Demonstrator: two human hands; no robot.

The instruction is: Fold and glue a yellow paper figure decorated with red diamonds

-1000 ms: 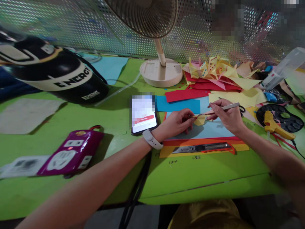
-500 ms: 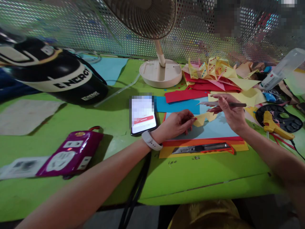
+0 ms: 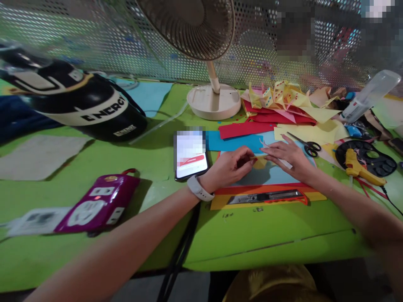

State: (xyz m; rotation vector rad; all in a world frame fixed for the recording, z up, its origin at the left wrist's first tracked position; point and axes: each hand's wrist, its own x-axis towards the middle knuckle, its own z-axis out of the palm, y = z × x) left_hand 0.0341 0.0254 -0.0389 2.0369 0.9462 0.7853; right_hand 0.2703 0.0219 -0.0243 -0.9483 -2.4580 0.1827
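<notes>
The left hand (image 3: 229, 165) has its thumb and forefinger brought together on the near-left end of a small folded piece of yellow paper (image 3: 260, 162), with a rounded gap between the finger bases. The paper is held just above a light-blue sheet (image 3: 270, 178) on the green table (image 3: 267, 239). A white watch (image 3: 198, 189) sits on the left wrist.

The right hand (image 3: 291, 156) lies at the paper's 3 o'clock, its fingers bent and nearly closed around tweezers (image 3: 286, 164), which slant from 10 toward 4 o'clock and are partly covered. Its fingertips are at the paper's right end; whether they pinch it cannot be told.

Taking the yellow paper as the centre, a box cutter (image 3: 267, 196) lies at 6 o'clock on orange and yellow sheets (image 3: 217, 205). A lit phone (image 3: 190, 161) is at 9, with a blue strip (image 3: 233, 141) at 10 and a red strip (image 3: 245, 130) at 11. Farther out at 11 stands a fan (image 3: 214, 105). A black flask (image 3: 103, 111) leans into view near 10, and a purple power strip (image 3: 103, 197) lies between 8 and 9.

At 1 o'clock is a heap of folded paper scraps (image 3: 280, 98). Scissors (image 3: 311, 148) rest between 2 and 3, a clear bottle (image 3: 370, 97) tilts at 2, and at 3 a yellow glue gun (image 3: 355, 165) lies against a black palette (image 3: 382, 163).
</notes>
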